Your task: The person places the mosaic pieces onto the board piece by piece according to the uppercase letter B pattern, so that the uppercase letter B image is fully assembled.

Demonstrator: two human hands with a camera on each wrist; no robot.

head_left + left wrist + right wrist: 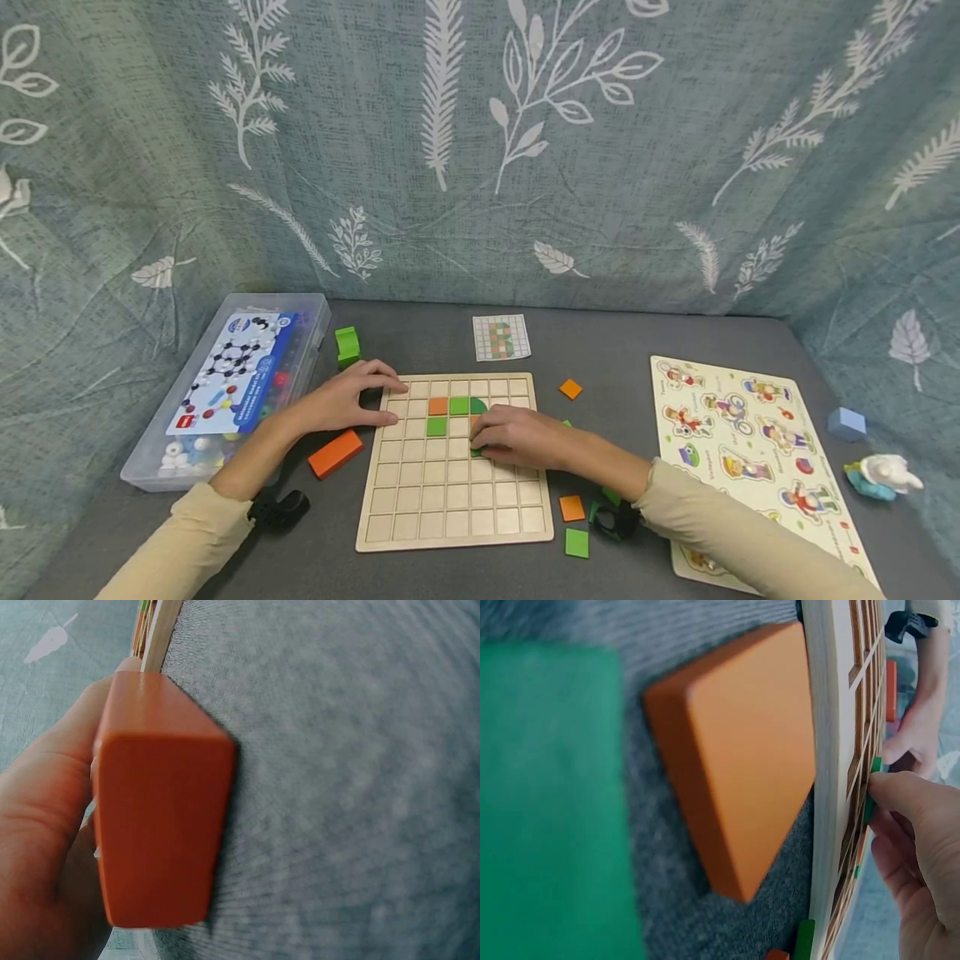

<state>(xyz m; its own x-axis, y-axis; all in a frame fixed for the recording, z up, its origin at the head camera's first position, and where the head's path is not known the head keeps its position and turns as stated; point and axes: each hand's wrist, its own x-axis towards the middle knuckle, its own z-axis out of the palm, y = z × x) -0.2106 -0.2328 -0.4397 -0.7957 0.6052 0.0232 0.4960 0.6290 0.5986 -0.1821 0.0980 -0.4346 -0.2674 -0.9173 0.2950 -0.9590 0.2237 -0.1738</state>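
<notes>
1. Three views are showing one moment, and the head view is giving the widest look. The wooden grid board (453, 462) is lying flat on the grey counter (630, 350), and the left hand (347, 398) is resting on its upper-left corner with fingers loosely spread and flat, apparently steadying the board so it is not sliding. The right hand (517, 437) is curling over the middle cells, its fingers pinching a green tile (476, 452) low against the board, probably to seat it in a cell. Placed tiles, one orange (438, 406) and two green (459, 406), are sitting in the upper rows, seemingly following the pattern card (501, 337) lying just beyond the board. Spare tiles are lying within reach: an orange block (335, 453) just beside the left wrist, and an orange square (572, 507) and a green square (577, 542) near the right forearm. A plastic box (232, 387) and a picture puzzle (750, 450) are sitting aside.

2. The left wrist view is being filled by the orange block (161, 817) lying on the counter; the palm (45, 825) is showing behind it, not gripping it.

3. The right wrist view is showing the fingertips (907, 799) pressing together on the green tile (871, 795) against the board edge (826, 772), with the orange square (742, 765) lying just beside the board.
</notes>
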